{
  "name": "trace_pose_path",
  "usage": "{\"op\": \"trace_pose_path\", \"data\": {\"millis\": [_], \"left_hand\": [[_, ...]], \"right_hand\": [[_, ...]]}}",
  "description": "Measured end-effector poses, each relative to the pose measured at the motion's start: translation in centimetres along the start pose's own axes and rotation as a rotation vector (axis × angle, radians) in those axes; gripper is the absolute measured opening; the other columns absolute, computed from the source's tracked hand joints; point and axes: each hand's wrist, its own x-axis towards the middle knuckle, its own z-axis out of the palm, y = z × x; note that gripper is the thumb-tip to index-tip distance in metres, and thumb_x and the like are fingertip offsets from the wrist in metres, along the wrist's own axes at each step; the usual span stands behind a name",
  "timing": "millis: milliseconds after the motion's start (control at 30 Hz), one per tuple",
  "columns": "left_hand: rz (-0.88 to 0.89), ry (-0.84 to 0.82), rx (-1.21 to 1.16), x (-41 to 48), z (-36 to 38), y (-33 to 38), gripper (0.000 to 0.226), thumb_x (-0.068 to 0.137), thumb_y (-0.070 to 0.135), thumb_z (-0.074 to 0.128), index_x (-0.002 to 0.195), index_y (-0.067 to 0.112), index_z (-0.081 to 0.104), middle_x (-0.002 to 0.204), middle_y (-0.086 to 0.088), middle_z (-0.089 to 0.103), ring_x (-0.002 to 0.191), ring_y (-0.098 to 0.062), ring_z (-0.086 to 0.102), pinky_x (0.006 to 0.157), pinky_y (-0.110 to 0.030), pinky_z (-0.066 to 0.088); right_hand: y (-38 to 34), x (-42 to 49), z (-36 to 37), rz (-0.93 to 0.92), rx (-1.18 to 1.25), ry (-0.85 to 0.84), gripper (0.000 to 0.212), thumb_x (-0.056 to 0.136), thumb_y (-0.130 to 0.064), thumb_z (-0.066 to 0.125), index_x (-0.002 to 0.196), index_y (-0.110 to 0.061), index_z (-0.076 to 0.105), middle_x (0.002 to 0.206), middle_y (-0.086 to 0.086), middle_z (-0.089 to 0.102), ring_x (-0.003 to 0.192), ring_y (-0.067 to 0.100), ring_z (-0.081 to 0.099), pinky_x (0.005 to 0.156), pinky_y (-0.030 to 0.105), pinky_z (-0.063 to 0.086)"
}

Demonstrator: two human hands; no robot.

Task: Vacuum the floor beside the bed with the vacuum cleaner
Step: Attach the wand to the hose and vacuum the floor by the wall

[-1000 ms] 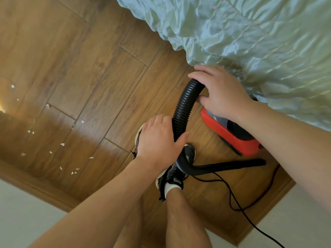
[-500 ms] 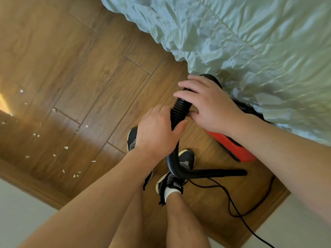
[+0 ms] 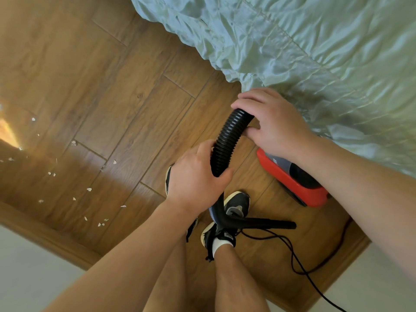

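A red and black vacuum cleaner (image 3: 295,181) sits on the wooden floor (image 3: 112,91) against the bed (image 3: 315,52), which is draped in pale green satin. Its black ribbed hose (image 3: 227,143) arches up between my hands. My right hand (image 3: 274,124) grips the hose's upper bend near the bed edge. Lower down, my left hand (image 3: 193,179) grips the same hose where it meets the curved black wand (image 3: 254,222). The wand hangs just above my shoes and points right. Several small white scraps (image 3: 89,189) lie scattered on the floor at the left.
My two feet in black shoes (image 3: 236,206) stand directly under the wand. The black power cord (image 3: 295,262) loops across the floor at the lower right. A wooden skirting board (image 3: 45,235) and white wall run along the bottom left.
Both hands kept hold of the hose; the arch of hose between them has lengthened again and the vacuum body shows more beneath my right wrist. The view has shifted slightly.
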Motion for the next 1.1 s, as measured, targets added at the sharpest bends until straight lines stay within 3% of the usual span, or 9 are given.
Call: {"op": "trace_pose_path", "data": {"millis": [133,333,467,867,1100], "left_hand": [[-0.028,-0.023,-0.013,-1.1,-0.2,-0.9,0.066,0.086,0.045,0.073,0.144,0.027,0.047,0.099,0.014,0.067,0.082,-0.008,0.067,0.073,-0.034,0.058],[-0.049,-0.041,-0.011,-1.3,-0.5,-1.4,0.057,0.088,0.042,0.073,0.139,0.025,0.052,0.089,0.014,0.064,0.075,-0.009,0.065,0.068,-0.038,0.059],[-0.046,-0.044,-0.001,-1.1,-0.9,-1.3,0.055,0.089,0.042,0.072,0.137,0.025,0.053,0.09,0.012,0.068,0.075,-0.011,0.066,0.07,-0.039,0.058],[0.017,0.061,-0.014,2.1,-3.1,0.0,0.046,0.091,0.041,0.071,0.133,0.025,0.056,0.093,0.009,0.07,0.076,-0.016,0.065,0.064,-0.034,0.051],[0.023,0.137,-0.094,1.8,-4.0,-0.3,0.053,0.091,0.035,0.073,0.14,0.025,0.055,0.105,0.01,0.071,0.088,-0.015,0.068,0.07,-0.031,0.05]], "right_hand": [[0.1,1.1,-0.8,0.05,0.012,0.01,0.048,0.081,-0.012,0.078,0.127,-0.016,0.066,0.132,0.0,0.062,0.127,0.027,0.051,0.103,0.033,0.035],[-0.4,1.6,-1.0,0.063,-0.01,0.022,0.051,0.081,-0.01,0.077,0.13,-0.012,0.064,0.133,0.004,0.062,0.129,0.031,0.05,0.105,0.038,0.038],[-1.0,1.5,-0.7,0.045,-0.021,0.038,0.055,0.079,-0.006,0.077,0.132,-0.009,0.063,0.135,0.008,0.061,0.13,0.033,0.05,0.106,0.033,0.032],[-3.6,1.8,-0.4,-0.219,-0.133,0.055,0.056,0.072,-0.009,0.085,0.126,-0.014,0.068,0.137,0.012,0.06,0.136,0.041,0.047,0.114,0.062,0.029],[-4.0,3.2,-0.8,-0.205,-0.135,0.074,0.05,0.072,-0.011,0.087,0.119,-0.015,0.07,0.125,0.009,0.066,0.129,0.04,0.054,0.11,0.055,0.036]]}}
